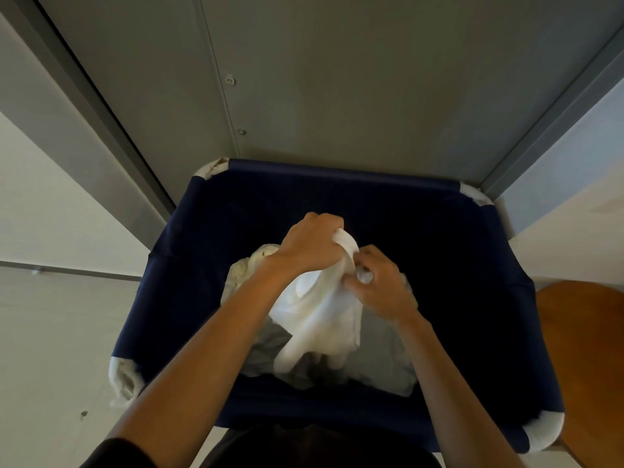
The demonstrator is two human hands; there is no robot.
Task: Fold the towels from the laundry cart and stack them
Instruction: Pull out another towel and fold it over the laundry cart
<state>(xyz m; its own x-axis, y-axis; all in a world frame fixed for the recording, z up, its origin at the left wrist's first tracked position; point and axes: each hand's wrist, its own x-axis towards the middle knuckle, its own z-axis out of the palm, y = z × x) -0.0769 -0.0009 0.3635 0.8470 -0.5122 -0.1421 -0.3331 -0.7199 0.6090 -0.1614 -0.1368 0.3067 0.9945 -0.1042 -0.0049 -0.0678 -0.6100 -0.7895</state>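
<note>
Head view, looking straight down: both of my hands are over the middle of the laundry cart [341,175], a deep bin lined in navy fabric with white padded corners [123,378] showing at its frame. My left hand [309,246] is curled tight round a bunched upper part of a white towel [320,315], the cloth poking out between thumb and fingers at the far side of my fist. My right hand [380,287] is just right of it and a little nearer to me, its fingers bent and pinching a fold of the same towel, so the two hands almost touch with the cloth between them. The towel hangs down from both grips in loose, twisted folds, and its lower end reaches the heap inside the cart; I cannot tell whether it has lifted clear of the heap. Under it lies more laundry: a cream piece [248,265] to the left behind my left wrist, and grey cloth [383,361] spread over the near right of the cart's bottom. The far rim of the cart stands against grey metal panels [337,79]. A pale floor [50,332] runs along the left, and a brown wooden surface [589,349] sits just beside the cart's right edge. My forearms are bare, with a dark sleeve [116,454] at the near left.
</note>
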